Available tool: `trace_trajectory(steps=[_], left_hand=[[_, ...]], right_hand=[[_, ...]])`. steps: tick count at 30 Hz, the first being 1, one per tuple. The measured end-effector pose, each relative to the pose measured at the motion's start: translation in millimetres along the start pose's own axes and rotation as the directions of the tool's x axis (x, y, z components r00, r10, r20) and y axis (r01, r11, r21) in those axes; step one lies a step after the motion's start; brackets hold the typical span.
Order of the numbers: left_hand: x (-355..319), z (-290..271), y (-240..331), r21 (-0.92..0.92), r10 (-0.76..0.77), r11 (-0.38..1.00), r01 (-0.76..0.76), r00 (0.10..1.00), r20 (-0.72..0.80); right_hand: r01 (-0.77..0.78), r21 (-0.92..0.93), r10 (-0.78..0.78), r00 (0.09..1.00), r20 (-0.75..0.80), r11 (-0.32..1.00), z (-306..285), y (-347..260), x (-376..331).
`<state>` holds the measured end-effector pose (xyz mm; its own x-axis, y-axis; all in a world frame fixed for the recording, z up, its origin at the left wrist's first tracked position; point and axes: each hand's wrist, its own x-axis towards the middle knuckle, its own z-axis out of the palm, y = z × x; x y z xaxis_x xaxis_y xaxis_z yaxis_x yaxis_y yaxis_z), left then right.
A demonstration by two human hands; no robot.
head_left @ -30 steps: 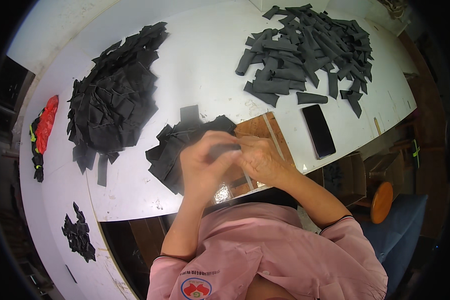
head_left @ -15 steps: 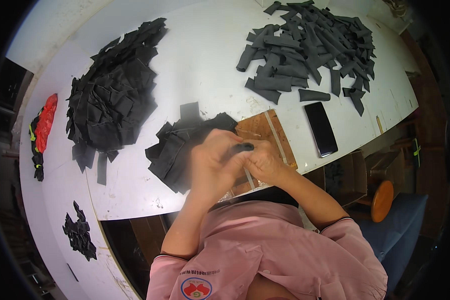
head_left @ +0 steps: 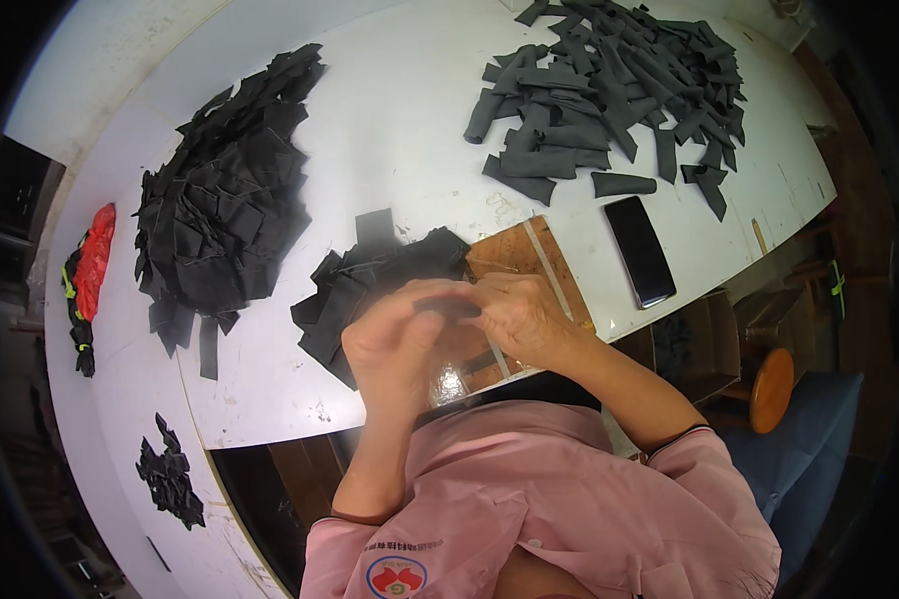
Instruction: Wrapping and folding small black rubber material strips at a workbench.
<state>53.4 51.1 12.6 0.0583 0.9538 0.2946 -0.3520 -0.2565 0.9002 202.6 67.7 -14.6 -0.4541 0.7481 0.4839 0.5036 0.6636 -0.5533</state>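
Both my hands meet over the wooden board [head_left: 519, 248] at the table's near edge, with a small dark fabric piece [head_left: 449, 307] between them. My left hand [head_left: 390, 329] curves around the piece's left end, thumb below and fingers above. My right hand [head_left: 525, 315] is closed, its fingertips pinching the piece's right end. Some blur and the fingers hide most of the piece. Just beyond my left hand lies a heap of flat black fabric pieces [head_left: 332, 317], partly covered by it.
A larger heap of black pieces [head_left: 230, 210] lies at the left, with a small dark pile [head_left: 170, 477] nearer. Dark grey tube-like pieces [head_left: 589, 110] cover the far right. A phone [head_left: 639, 252] lies right of the board. Cardboard boxes [head_left: 709, 344] and a round wooden stool [head_left: 771, 389] stand below.
My left hand has shifted left and its fingers have spread wider around the fabric piece. The right hand stays close to its place, still pinching. The whole view has tilted slightly.
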Motion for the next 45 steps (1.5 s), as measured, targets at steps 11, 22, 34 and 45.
trace_trajectory(steps=[11, 22, 34, 45], left_hand=[[11, 2, 6, 0.392, -0.173, 0.913, 0.116, 0.979, 0.112], [3, -1, 12, -0.29, 0.034, 0.953, -0.086, 0.983, -0.178], [8, -17, 19, 0.214, 0.201, 0.959, -0.183, 0.977, -0.065], [58, -63, -37, 0.628, 0.118, 0.769, 0.116, 0.94, -0.319]], right_hand=[[-0.075, 0.145, 0.074, 0.997, 0.016, 0.987, 11, 13, -11], [-0.032, -0.021, 0.033, 0.998, 0.049, 0.999, -21, -13, 14], [-0.022, -0.023, 0.023, 0.996, 0.087, 1.0, -14, -11, 8], [-0.385, 0.768, 0.266, 0.921, 0.285, 0.511, -57, 10, 53]])
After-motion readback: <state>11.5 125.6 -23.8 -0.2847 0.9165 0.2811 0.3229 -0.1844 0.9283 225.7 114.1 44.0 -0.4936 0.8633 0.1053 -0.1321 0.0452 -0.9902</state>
